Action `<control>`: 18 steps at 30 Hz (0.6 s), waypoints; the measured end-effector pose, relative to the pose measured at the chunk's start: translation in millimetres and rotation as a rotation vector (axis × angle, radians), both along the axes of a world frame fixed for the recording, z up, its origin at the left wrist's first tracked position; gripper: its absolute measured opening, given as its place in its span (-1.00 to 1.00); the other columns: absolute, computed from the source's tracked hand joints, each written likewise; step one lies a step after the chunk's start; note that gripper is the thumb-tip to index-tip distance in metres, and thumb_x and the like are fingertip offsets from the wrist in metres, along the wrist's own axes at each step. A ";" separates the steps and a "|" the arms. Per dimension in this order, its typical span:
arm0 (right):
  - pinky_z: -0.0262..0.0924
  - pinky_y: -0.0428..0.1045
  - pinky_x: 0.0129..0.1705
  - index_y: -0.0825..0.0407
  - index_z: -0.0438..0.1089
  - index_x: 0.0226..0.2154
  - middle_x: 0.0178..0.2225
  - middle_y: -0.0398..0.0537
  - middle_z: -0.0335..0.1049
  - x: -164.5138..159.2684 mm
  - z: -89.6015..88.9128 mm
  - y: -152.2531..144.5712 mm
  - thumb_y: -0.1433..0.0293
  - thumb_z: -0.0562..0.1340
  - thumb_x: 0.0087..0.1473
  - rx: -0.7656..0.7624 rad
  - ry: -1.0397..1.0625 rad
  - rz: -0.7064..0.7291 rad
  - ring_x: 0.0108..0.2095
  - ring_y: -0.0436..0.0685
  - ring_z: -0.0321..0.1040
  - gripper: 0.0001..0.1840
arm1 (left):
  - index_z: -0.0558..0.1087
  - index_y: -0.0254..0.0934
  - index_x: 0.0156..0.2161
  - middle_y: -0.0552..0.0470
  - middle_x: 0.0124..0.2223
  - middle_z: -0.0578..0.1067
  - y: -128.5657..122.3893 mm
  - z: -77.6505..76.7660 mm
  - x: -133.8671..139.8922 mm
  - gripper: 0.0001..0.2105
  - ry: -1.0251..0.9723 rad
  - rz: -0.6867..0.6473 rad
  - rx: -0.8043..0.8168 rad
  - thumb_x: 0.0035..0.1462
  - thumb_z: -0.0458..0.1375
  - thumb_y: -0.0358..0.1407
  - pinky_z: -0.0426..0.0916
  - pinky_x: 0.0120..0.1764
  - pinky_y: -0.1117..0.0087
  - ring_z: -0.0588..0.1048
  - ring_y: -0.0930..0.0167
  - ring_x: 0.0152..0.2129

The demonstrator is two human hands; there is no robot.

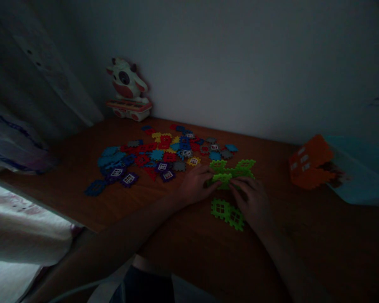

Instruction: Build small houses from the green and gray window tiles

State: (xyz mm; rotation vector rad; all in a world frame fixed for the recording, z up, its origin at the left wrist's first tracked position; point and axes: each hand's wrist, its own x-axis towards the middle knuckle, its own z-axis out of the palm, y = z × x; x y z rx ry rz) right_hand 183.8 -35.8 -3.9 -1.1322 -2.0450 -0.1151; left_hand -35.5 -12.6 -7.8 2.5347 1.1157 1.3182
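In the dim head view, several green notched building tiles (222, 180) are joined in a structure with one tile raised. My left hand (196, 185) grips that tile from its left side, thumb and fingers closed on its edge. At the opposite edge, my right hand (252, 198) pinches the same green tile. Two flat green window tiles (220, 208) lie on the wooden table just below the hands, partly beside my right hand. Exactly where the fingertips meet the plastic is partly hidden.
A spread of loose coloured tiles (156, 155) covers the table's left and middle. A cow toy with a keyboard (128, 90) stands by the wall. To the right are an orange tile house (309, 162) and a light-blue translucent bag (360, 176). A curtain (15, 126) hangs left.
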 end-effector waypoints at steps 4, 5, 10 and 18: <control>0.36 0.22 -0.13 -0.02 0.52 -0.14 -0.19 0.05 0.50 0.4 -0.1 0.2 0.31 0.17 0.30 0.015 -0.010 0.000 -0.19 0.24 0.43 -0.78 | 0.56 -0.27 -0.24 -0.07 -0.17 0.59 -0.7 0.0 0.8 -0.82 0.046 -0.032 -0.057 0.25 0.20 -0.21 0.44 -0.12 0.25 0.53 0.31 -0.22; 0.36 0.22 -0.13 -0.03 0.52 -0.14 -0.19 0.04 0.50 0.2 -0.3 0.1 0.30 0.17 0.30 0.018 -0.015 -0.003 -0.19 0.24 0.43 -0.78 | 0.56 -0.27 -0.21 -0.08 -0.17 0.58 -1.1 0.4 0.9 -0.83 0.053 -0.032 -0.069 0.25 0.19 -0.21 0.45 -0.11 0.23 0.53 0.31 -0.21; 0.37 0.25 -0.08 -0.03 0.45 -0.02 -0.14 0.08 0.47 -3.1 -1.4 -1.7 0.29 0.17 0.29 0.033 -0.003 -0.023 -0.13 0.27 0.43 -0.74 | 0.56 -0.27 -0.19 -0.09 -0.16 0.57 -2.5 3.7 -0.6 -0.81 0.068 -0.027 -0.095 0.26 0.17 -0.21 0.45 -0.09 0.20 0.52 0.28 -0.17; 0.39 0.13 -0.16 -0.06 0.47 -0.15 -0.25 -0.02 0.50 -3.8 14.1 -12.3 0.18 0.26 0.22 -0.047 -0.099 0.217 -0.22 0.19 0.46 -0.77 | 0.53 -0.27 -0.18 -0.12 -0.16 0.56 1.2 2.6 -2.7 -0.83 0.050 -0.031 -0.108 0.26 0.15 -0.23 0.46 -0.07 0.17 0.52 0.27 -0.14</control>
